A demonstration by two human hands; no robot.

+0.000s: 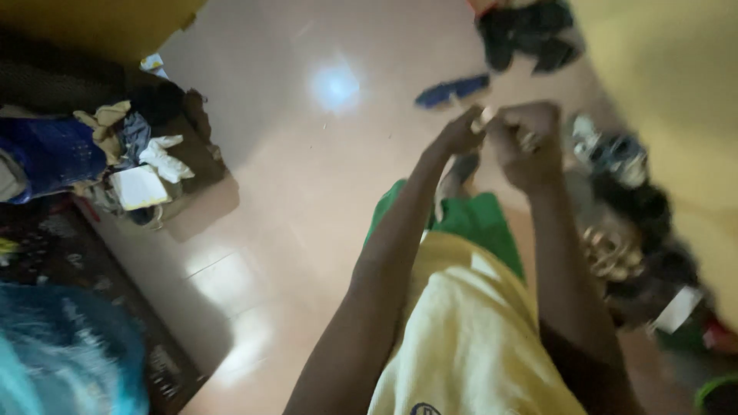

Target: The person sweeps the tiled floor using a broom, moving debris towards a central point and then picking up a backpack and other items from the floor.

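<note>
Glossy pale floor (307, 192) underfoot, lamp glare high in the middle, clutter pushed to both edges. Blurred blue bag (69, 353) at the lower left corner, above it a dark patterned mat (54, 246). Along the upper left edge a heap of clothes (146, 146) with a white pad (140, 187) on top and a blue basket (50, 154) beside it, all kept off the open middle of the floor. Further right, near the top edge, a blue sandal (453, 91) lying flat, then a dark bundle (530, 34).

Centre right, both arms raised out over a yellow shirt (469, 330) and green shorts (477, 219). Left hand (460, 132) with fingers pinched together on a small pale thing (486, 117), too blurred to identify, held just between the two hands, well above the floor. Right hand (529, 138) curled into a closed fist touching the same spot, seemingly to brace or pull against the left; whether it grips the pale thing itself, cannot tell.

Along the right edge, shoes (607, 154), a brassy pile (611, 253) and a white card (678, 309), tucked against a yellow wall (676, 92).
</note>
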